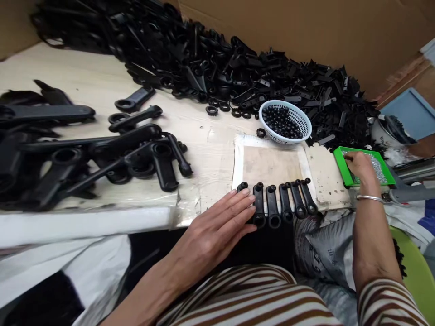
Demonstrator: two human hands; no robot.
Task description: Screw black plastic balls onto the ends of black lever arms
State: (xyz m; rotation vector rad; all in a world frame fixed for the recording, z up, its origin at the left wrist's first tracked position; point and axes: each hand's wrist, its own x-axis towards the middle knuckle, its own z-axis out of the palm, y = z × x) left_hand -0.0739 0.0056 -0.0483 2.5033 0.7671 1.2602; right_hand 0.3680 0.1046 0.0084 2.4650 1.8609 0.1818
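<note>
My left hand [217,222] lies flat with its fingers stretched out and together, partly covering the leftmost of several black plastic arms [273,206]. These arms stand side by side in a row at the table's front edge, each with a ring-shaped end toward me and a small knob at the far end. To the right, my right hand [360,166] reaches into a bright green tray [364,151] of small silvery metal pieces [378,166]. Its fingers are bent down and pressed together; whatever is between them is hidden.
A light blue basket [307,129] of small black round pieces stands behind the row. A large heap of black plastic parts [210,59] runs along the cardboard wall [306,27]. More black arms [102,149] are piled at the left. A yellow-green tub [413,271] sits low at the right.
</note>
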